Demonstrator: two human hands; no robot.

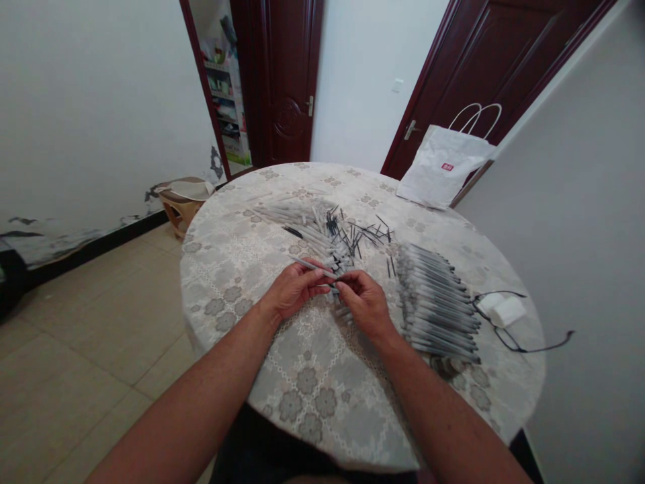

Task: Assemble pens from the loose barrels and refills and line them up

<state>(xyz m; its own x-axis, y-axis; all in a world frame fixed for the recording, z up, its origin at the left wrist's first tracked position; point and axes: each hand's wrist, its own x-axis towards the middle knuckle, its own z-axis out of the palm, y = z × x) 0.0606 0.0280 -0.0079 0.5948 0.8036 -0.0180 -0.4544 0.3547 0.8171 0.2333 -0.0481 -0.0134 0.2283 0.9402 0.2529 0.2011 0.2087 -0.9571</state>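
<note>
My left hand point(293, 289) is closed around a thin, grey, pen-like tube point(301, 261) that slants across the fingers. My right hand point(365, 299) pinches at the tube's near right end, where a small dark piece shows between the fingertips. Both hands meet low over the table. Just beyond them lies a loose pile of pale translucent tubes point(287, 216). Thin black sticks point(355, 235) are scattered to the right of that pile. Beside my right hand, a stack of grey pen-like tubes with dark ends point(438, 299) lies in layered rows.
A round table point(307, 396) with a patterned lace cloth carries everything. Eyeglasses point(519, 349) and a crumpled white tissue point(506, 310) lie at the right edge. A white paper bag point(443, 165) stands at the far right. A wooden stool point(176, 208) is behind the table on the left.
</note>
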